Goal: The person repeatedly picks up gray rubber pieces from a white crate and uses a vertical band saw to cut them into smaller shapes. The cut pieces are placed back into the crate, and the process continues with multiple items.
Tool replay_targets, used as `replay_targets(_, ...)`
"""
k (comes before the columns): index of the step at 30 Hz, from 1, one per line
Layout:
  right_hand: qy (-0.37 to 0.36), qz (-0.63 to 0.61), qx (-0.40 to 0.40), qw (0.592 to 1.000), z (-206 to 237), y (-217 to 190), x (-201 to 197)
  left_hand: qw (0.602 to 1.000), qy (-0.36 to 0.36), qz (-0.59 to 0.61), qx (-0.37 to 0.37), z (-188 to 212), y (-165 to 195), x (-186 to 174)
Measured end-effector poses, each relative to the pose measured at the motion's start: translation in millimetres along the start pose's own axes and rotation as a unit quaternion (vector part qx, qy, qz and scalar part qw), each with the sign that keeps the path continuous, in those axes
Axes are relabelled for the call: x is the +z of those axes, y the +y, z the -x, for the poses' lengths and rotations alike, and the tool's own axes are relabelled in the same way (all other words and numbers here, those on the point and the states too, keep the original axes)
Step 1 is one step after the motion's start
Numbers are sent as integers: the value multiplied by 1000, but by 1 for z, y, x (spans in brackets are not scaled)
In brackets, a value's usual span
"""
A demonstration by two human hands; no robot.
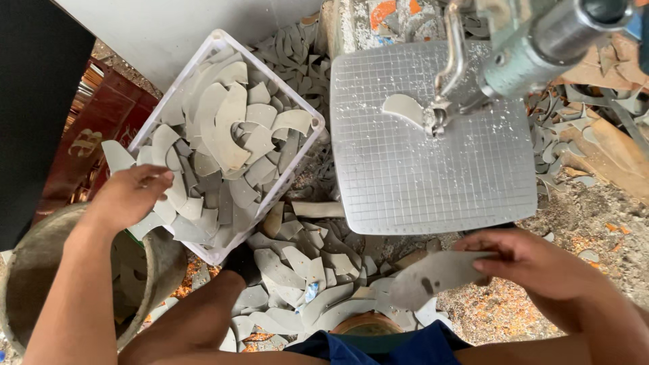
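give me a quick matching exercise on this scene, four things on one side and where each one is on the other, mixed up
Things
1. left hand
2. right hand
3. white crate
4. small curved offcut

Places
A. on the gridded saw table, by the blade
B. holding a grey curved piece below the table
C. on the pieces at the crate's near-left edge
D. left of the saw table, full of grey pieces

Pairs: 1-C, 2-B, 3-D, 4-A
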State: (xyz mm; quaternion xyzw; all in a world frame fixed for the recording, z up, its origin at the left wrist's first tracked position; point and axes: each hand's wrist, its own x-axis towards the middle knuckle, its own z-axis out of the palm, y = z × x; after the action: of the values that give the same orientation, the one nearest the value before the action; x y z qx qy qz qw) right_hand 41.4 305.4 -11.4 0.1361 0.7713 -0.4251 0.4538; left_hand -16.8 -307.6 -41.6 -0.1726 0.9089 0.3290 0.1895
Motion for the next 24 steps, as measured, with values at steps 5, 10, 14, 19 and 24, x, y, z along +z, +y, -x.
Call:
replay_targets(5,16,117,-334,935,50,-31,-6,989,83,-5,121,44,70,-7)
replay_targets(10,299,248,-598,701,61,-72,-1,920,114,14,375,118,158,0)
replay_targets(14,278,377,-532,705,39,-96,-4,867,45,-21,496,144,215,38)
replay_targets(19,257,381,-566,684,21,-107,-12,829,104,-146,530,116,250,69)
replay_targets(24,277,235,-493,790,15,-116,-6,823,135,-165,526,86,257,84)
